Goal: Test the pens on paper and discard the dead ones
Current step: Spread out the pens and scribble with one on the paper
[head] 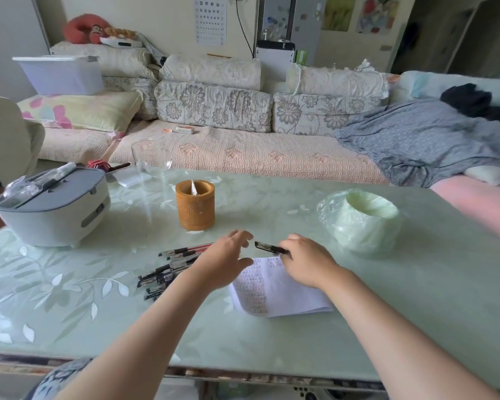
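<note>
While the right hand (306,261) pinches a black pen (270,248) in curled fingers, its free end pointing toward nine o'clock, the left hand (225,259) hovers just beside that end, fingers spread and loose, holding nothing. Both hands are over the far edge of the printed paper (283,293) on the table (272,336). From the paper, the pile of pens (168,269) lies at nine o'clock, the brown holder (195,206) at eleven, and the bag-lined bin (364,223) at two.
</note>
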